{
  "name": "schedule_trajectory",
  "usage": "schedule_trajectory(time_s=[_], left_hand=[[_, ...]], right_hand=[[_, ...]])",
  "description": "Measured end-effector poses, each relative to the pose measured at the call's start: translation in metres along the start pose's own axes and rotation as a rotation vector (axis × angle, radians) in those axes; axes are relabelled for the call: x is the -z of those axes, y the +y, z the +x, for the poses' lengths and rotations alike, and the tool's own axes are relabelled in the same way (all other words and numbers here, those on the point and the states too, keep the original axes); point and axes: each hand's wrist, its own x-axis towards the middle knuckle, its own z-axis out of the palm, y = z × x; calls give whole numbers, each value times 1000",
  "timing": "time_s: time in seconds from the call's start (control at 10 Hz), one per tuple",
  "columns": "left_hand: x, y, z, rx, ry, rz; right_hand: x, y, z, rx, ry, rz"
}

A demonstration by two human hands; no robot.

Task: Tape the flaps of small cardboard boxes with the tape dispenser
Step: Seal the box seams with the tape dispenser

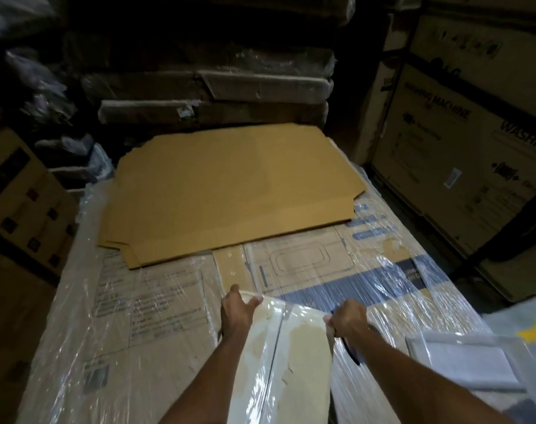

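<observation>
In the head view, the left hand (239,310) gripped the far left edge and the right hand (347,318) the right edge of a pale, glossy flattened carton (288,356) held over a film-wrapped big box (156,316) serving as the worktop. A dark handle (350,348) jutted below the right hand, perhaps the tape dispenser, though I could not tell. Brown flat cardboard sheets (230,194) lay farther back; judging by this, no box was yet formed or taped, so everything remained.

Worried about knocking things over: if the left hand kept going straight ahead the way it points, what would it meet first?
Probably the flattened brown cardboard sheets lying on the wrapped carton. The left hand, gripping a white plastic-covered piece, points forward over bare wrap; depth is hard to judge.
</observation>
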Motion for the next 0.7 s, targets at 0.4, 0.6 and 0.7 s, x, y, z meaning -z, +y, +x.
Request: schedule_trajectory(time_s=[0.4, 0.6, 0.7], left_hand=[[-2, -48, 33, 36, -164, -3], [25, -13, -11, 62, -132, -10], [38, -19, -6, 50, -126, -64]], right_hand=[[1, -8, -23, 5, 74, 37], [-15, -14, -33, -25, 163, -57], [-9, -17, -31, 4, 100, 183]])
